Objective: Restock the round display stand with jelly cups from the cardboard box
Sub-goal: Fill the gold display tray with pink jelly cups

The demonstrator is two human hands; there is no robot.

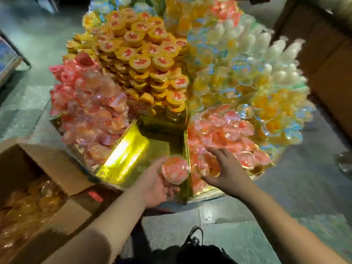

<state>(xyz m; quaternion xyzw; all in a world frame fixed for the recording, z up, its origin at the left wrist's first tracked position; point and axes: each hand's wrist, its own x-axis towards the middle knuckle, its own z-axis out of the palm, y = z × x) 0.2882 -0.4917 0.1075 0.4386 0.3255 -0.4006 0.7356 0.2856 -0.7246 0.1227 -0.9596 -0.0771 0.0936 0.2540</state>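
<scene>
1. At near left, the open cardboard box (47, 189) holds orange jelly cups (24, 210).
2. The round display stand (125, 157) fills the middle; a pink stack (89, 111) and a gold divider (187, 161) flank its bare wedge.
3. The left hand (158, 184), over that wedge, curls around 1 pink jelly cup (175, 169).
4. The right hand (226, 173), just right of the divider, has its fingers closed on another cup (209, 167) among the pink cups (228, 134) there.

The left hand (158, 184) is palm up, fingers curled around a jelly cup (175, 169). The right hand (224, 169) reaches forward, palm down, fingers spread over another cup (209, 167).
</scene>
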